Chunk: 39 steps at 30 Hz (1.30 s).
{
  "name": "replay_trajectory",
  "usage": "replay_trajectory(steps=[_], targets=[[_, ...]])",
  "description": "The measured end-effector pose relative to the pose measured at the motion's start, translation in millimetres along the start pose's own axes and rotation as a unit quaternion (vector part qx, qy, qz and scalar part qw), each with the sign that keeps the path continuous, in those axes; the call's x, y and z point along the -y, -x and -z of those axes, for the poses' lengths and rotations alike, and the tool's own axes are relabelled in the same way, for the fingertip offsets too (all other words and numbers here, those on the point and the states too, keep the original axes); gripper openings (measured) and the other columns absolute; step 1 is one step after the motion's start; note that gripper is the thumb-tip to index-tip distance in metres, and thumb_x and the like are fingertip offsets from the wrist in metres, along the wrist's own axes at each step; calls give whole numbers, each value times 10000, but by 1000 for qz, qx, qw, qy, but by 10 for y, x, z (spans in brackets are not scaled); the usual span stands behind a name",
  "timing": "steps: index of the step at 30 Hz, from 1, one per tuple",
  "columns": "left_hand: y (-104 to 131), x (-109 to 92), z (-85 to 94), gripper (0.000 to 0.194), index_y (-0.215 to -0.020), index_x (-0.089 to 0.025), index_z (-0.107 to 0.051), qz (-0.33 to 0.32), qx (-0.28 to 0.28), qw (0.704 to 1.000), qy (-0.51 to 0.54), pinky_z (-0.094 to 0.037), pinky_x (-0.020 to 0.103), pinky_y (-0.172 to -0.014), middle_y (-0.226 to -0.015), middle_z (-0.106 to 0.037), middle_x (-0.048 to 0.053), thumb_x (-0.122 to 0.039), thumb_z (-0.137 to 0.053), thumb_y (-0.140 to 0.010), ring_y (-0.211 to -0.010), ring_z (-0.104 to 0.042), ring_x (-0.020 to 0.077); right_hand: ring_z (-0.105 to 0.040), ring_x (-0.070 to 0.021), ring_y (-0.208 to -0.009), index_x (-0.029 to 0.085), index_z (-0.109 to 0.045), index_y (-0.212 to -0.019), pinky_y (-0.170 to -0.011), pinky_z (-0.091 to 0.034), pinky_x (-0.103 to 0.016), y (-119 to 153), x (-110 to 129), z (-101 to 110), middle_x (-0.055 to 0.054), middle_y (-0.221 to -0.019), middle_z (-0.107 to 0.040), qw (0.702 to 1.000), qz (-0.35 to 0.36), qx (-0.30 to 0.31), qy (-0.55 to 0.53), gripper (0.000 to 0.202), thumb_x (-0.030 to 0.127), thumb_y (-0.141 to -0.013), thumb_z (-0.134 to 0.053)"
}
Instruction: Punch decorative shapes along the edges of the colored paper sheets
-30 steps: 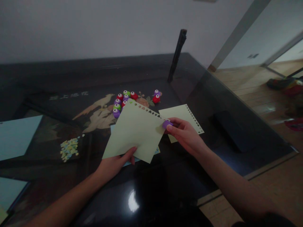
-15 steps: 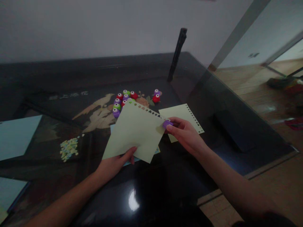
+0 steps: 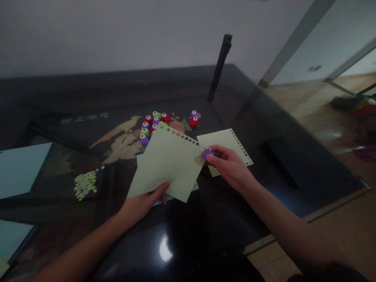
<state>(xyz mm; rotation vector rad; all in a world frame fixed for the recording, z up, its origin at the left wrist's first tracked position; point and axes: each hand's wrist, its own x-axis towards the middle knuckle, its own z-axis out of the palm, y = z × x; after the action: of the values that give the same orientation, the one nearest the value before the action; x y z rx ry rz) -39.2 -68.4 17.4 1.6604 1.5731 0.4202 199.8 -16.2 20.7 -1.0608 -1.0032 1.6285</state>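
Observation:
My left hand [image 3: 155, 196] pinches the lower edge of a pale yellow-green sheet of paper [image 3: 167, 164], thumb on top. Small shapes are cut in a row along the sheet's upper edge. At its right corner my right hand [image 3: 230, 164] grips a small purple paper punch [image 3: 208, 154], closed around it with the paper's corner at the punch. Behind the sheet stand several red, green and purple punches with eye-like tops [image 3: 144, 140], partly covered by the paper. A second pale sheet [image 3: 217, 137] with a row of cut shapes lies beneath my right hand.
Left on the dark glossy table [image 3: 188, 250] is a pile of tiny paper cut-outs [image 3: 85, 185]. Light blue sheets [image 3: 23, 168] lie at the left edge. A red punch [image 3: 193, 122] and a purple one sit apart. A black upright post [image 3: 220, 66] rises at the back.

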Motion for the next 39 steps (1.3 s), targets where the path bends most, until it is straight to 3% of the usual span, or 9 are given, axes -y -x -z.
replay_trajectory(steps=[9,39], targets=[[1,21,-4,491,-393,-227,-535,-16,-2,1000,4,-470,359,-875,-606,-670,43,-478,-425,-800,-717,-634,223,-608,-132,-756,204,-688,-825,-805,-478,-321,0,-9,3,-1,-804,-680,1000,-4,-8,-1,253,298,-617,-797],[27,20,-2,484,-416,-249,-573,27,0,999,-19,-462,399,-904,-704,-713,53,-539,-415,-770,-822,-648,271,-597,-144,-745,217,-654,-809,-783,-473,-317,-2,5,-21,5,-780,-672,1000,6,-5,14,260,320,-611,-787]])
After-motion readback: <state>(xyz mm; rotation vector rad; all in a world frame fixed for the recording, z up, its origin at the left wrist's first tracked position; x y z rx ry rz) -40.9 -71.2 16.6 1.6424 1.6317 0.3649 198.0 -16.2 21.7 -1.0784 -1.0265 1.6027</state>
